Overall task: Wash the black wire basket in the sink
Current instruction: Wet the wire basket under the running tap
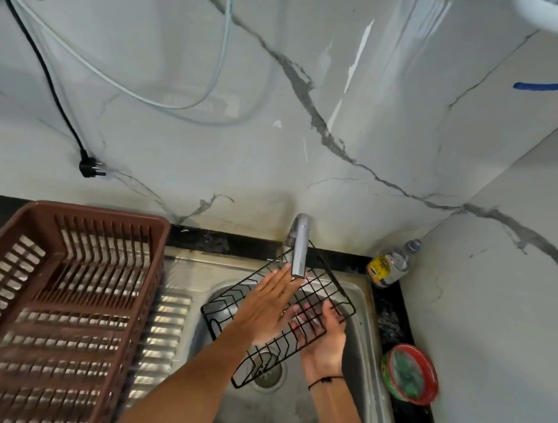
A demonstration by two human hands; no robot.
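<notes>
The black wire basket [231,302] is held tilted over the steel sink [367,316], right under the chrome tap [299,248]. My right hand [324,338] grips it from below at its right side, fingers curled through the wires. My left hand [266,311] lies flat on the inside of the basket, fingers stretched towards the tap's spout. The sink drain [267,371] shows through the basket's lower end.
A brown plastic dish rack [57,283] stands on the steel drainboard to the left. A clear bottle with a yellow label [389,264] sits in the back right corner, and a red-rimmed round tub [409,375] on the black counter at right. A black plug [91,167] hangs on the wall.
</notes>
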